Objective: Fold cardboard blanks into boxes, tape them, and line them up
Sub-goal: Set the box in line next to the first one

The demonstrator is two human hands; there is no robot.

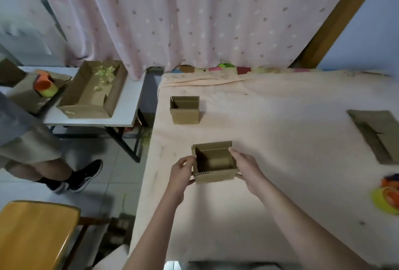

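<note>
An open-topped cardboard box [214, 162] is held upright between both hands on the cloth-covered table [280, 183], near its left edge. The left hand [182, 173] is curled round the box's left wall, fingertips at the upper rim and thumb low on the near corner. The right hand [247, 170] is wrapped round the right wall, fingers laid along the top edge, thumb tucked under the near right corner. Corrugated fluting is seen along the near rim. Whether the base rests on the cloth or is raised just off it cannot be told.

A second box [185, 110], also open-topped, is stood farther back on the same table, well apart from the held one and roughly in line with it. Flat cardboard blanks [376, 134] are laid near the right edge of the table. A blurred yellow and orange object [388, 198], possibly a tape roll, is noted at the far right edge.

To the left, a small white table [127, 105] is recorded, bearing a large shallow carton [95, 90] with pale crumpled scraps inside, and an orange and yellow roll [45, 86] on flat cardboard beside it. A second person's legs and a dark shoe [86, 174] are seen on the tiled floor. A pink spotted curtain [194, 14] hangs behind.
</note>
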